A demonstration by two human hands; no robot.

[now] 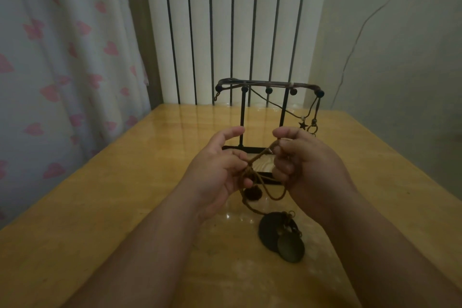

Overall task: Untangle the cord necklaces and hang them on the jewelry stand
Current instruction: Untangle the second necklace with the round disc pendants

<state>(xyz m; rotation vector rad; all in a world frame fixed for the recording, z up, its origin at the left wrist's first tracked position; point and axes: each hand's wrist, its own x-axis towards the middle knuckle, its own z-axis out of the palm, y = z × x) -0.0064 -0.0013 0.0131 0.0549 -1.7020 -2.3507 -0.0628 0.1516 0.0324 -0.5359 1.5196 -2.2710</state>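
Nearest to me, two dark round flat disc pendants (272, 232) lie on the glossy yellow wooden table (112, 195). The smaller disc overlaps the larger. Both are attached to the tangled brown cord necklaces (250, 171).

The cord rises from the discs to my hands, which hold it above the table. One loop hangs slack between the hands. A small dark round pendant (253, 193) hangs just below my left hand.

My left hand (217, 170): the lower fingers are curled and pinch the knotted part of the cord. The index finger and thumb are extended, apart, and hold nothing.

My right hand (310, 165): all fingers are curled round the cord. The thumb and index finger pinch a strand at the top.

Behind the hands, a black metal jewelry stand (242, 117) stands upright on the table, with ball-tipped pegs along its top bar. Thin cords drape over this bar. One carries a dark star pendant (303, 125), which hangs at the right end.

Farthest back are white vertical panels with dark gaps (200, 20). To their left hangs a white curtain with pink heart print (62, 57).
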